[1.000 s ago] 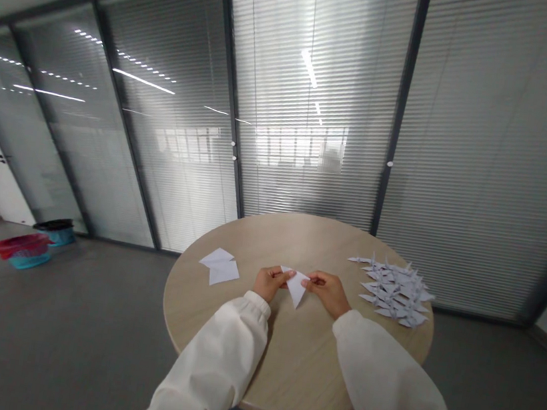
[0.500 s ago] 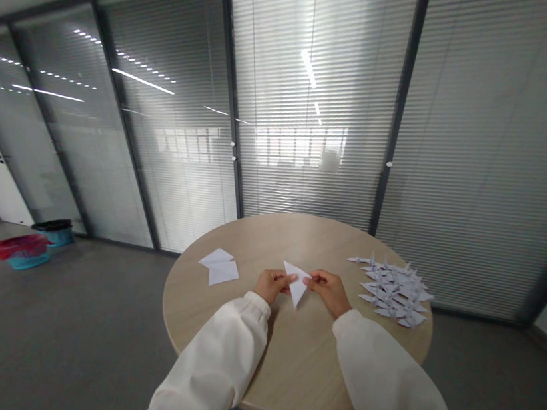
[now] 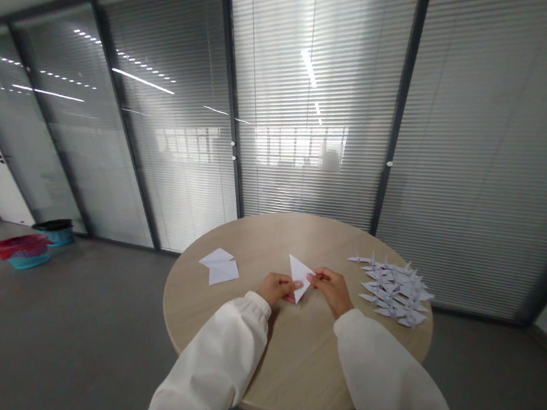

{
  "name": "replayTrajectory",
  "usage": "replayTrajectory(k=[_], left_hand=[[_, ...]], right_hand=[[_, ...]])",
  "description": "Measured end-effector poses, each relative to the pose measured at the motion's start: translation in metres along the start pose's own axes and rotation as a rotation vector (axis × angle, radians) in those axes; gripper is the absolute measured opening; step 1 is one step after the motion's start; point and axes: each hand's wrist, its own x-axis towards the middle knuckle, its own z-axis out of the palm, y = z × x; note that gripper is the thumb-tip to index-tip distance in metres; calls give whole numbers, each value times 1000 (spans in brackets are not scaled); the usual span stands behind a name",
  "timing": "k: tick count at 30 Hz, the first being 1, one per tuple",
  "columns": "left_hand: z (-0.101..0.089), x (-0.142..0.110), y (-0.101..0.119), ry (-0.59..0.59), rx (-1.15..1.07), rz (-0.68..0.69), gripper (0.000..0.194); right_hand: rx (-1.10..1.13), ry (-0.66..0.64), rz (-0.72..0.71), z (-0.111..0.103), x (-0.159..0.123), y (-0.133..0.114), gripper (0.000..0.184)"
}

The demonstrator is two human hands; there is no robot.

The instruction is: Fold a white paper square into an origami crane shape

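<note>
Currently, the left hand (image 3: 275, 288) and right hand (image 3: 329, 290) pinch opposite edges of a folded white paper triangle (image 3: 299, 273), fingertips narrow, tip down, over the round wooden desk (image 3: 300, 363)

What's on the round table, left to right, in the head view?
loose white paper sheets → left hand → folded white paper triangle → right hand → pile of origami cranes
</note>
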Motion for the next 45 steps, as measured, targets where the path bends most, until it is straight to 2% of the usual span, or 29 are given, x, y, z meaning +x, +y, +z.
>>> replayTrajectory(k=[4,8,25,31,35,39,45], left_hand=[[1,-3,1,-85,16,-8,40],[2,-3,2,-69,27,-4,39],[4,-6,1,-132,-5,-49,37],[3,-5,-4,-155,92,-18,41],[4,-3,-6,-155,47,-14,50],[2,-1,-3,-101,-13,18,56],[-3,4,-2,63,-6,114,44]], right_hand=[[48,47,12,0,0,-2,33],[70,36,12,0,0,-1,32],[49,94,7,-2,4,6,36],[87,102,21,-2,4,7,34],[130,118,46,-2,4,6,37],[147,87,57,-2,5,7,38],[135,69,46,-1,4,6,33]])
